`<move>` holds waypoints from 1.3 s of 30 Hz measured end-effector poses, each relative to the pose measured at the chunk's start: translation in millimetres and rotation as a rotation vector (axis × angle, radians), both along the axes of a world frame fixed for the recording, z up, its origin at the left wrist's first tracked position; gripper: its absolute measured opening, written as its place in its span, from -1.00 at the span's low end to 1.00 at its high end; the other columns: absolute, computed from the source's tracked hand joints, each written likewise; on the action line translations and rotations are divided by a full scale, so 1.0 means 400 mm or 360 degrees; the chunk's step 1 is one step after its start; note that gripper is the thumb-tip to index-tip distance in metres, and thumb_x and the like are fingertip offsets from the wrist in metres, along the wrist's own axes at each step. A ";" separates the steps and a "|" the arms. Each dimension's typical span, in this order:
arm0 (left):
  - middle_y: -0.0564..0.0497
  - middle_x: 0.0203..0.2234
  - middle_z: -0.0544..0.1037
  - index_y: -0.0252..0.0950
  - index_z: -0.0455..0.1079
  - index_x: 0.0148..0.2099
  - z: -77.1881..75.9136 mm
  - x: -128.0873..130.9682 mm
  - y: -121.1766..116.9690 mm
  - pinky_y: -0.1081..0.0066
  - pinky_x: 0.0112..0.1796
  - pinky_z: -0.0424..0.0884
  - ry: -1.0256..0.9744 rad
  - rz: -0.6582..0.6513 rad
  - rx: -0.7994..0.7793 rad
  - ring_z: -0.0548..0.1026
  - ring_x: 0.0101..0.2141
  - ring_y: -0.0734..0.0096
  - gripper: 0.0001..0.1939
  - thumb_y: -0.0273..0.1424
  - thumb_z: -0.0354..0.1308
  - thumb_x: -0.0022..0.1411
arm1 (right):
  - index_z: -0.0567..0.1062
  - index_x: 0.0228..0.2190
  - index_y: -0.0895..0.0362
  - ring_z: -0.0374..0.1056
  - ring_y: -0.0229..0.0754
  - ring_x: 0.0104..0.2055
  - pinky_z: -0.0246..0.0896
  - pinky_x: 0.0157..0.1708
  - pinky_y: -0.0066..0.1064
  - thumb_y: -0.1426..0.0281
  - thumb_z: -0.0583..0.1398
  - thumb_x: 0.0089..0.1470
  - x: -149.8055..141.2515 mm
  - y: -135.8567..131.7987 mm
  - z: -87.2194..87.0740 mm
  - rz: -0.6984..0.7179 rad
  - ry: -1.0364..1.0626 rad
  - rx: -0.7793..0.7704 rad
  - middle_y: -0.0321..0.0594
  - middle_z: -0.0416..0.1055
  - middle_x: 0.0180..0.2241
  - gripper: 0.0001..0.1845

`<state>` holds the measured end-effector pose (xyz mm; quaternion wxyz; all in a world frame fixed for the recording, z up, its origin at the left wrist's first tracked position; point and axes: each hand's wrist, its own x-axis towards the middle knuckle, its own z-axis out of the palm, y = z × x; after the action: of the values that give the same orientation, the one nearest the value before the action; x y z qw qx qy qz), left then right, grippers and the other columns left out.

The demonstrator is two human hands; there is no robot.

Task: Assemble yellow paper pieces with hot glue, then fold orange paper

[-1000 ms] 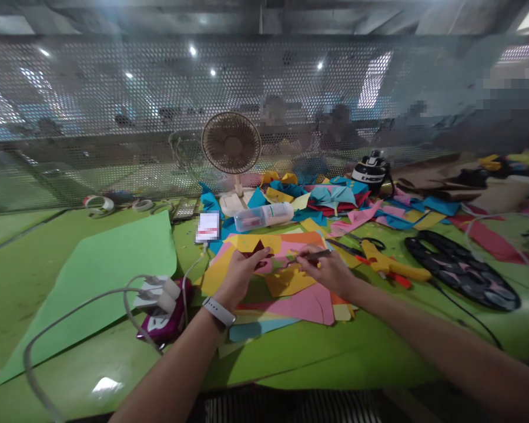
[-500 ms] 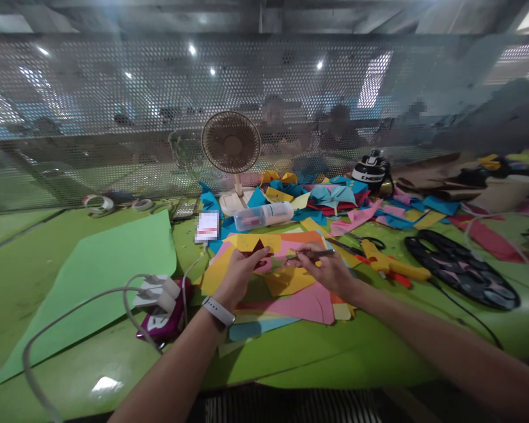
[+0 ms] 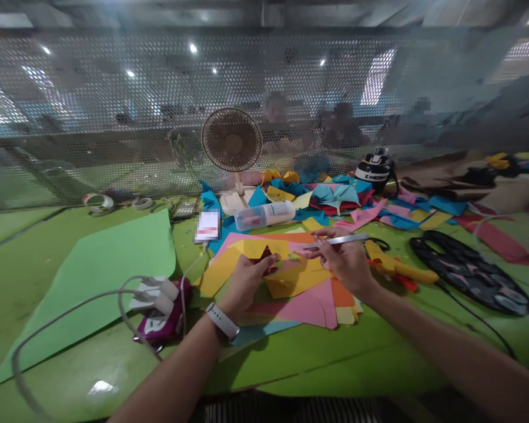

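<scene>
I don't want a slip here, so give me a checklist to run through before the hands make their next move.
1. Left hand grips the dark red paper: ok, pinched between its fingers.
2. Right hand grips the metal tool: ok, held in the fingers.
3. Tool's tip clear of the left hand: ok, a gap shows between them.
4. Area under the hands free of loose paper: not ok, coloured sheets lie there.
5. Right hand clear of the glue gun: cannot tell, the hand overlaps it in this view.
6. Glue gun cool: cannot tell, nothing visible shows its heat.
</scene>
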<state>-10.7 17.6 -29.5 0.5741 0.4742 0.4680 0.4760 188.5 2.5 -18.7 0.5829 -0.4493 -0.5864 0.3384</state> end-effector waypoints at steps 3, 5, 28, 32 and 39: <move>-0.06 -0.51 0.55 -0.38 0.48 -0.43 0.000 0.011 -0.011 0.44 -0.44 0.35 0.0010 -0.0046 -0.0039 0.45 -0.50 0.42 -0.78 -0.31 0.34 -0.05 | 0.39 -0.25 0.15 0.52 -0.10 -0.45 0.28 -0.62 -0.46 0.10 0.20 0.05 0.000 -0.002 0.012 0.0041 0.0136 -0.0048 -0.22 0.53 -0.56 -0.62; -0.05 -0.52 0.55 -0.38 0.48 -0.44 0.003 0.018 -0.019 0.44 -0.44 0.36 0.0003 -0.0060 -0.0063 0.46 -0.50 0.42 -0.78 -0.30 0.34 -0.04 | 0.40 -0.24 0.15 0.52 -0.10 -0.44 0.29 -0.60 -0.45 0.10 0.21 0.04 0.000 -0.003 0.015 0.0046 0.0162 -0.0071 -0.22 0.53 -0.57 -0.61; -0.08 -0.32 0.58 -0.37 0.50 -0.34 0.007 0.050 -0.042 0.36 -0.23 0.51 -0.0326 0.0042 -0.0159 0.53 -0.31 0.33 -0.72 -0.32 0.40 -0.11 | 0.39 -0.27 0.15 0.51 -0.14 -0.47 0.29 -0.61 -0.47 0.15 0.21 0.06 0.001 -0.003 0.006 -0.0016 0.0239 -0.0065 -0.27 0.51 -0.60 -0.67; -0.06 -0.35 0.58 -0.38 0.50 -0.35 0.013 0.050 -0.045 0.38 -0.24 0.51 -0.0332 0.0082 -0.0177 0.53 -0.32 0.36 -0.71 -0.31 0.41 -0.12 | 0.39 -0.26 0.16 0.51 -0.15 -0.49 0.28 -0.63 -0.48 0.19 0.22 0.07 0.002 -0.002 0.001 -0.0005 0.0249 -0.0046 -0.28 0.51 -0.60 -0.69; -0.08 -0.33 0.57 -0.40 0.51 -0.36 0.013 0.047 -0.043 0.36 -0.19 0.51 -0.0356 0.0049 -0.0203 0.52 -0.28 0.34 -0.73 -0.33 0.41 -0.10 | 0.39 -0.29 0.16 0.49 -0.19 -0.53 0.24 -0.66 -0.50 0.24 0.22 0.07 -0.001 -0.003 0.002 -0.0026 0.0270 -0.0036 -0.30 0.49 -0.61 -0.75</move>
<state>8.2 0.3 -24.4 0.6444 0.3734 0.4377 0.5038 188.2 1.3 -17.9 0.6280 -0.4304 -0.5274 0.3771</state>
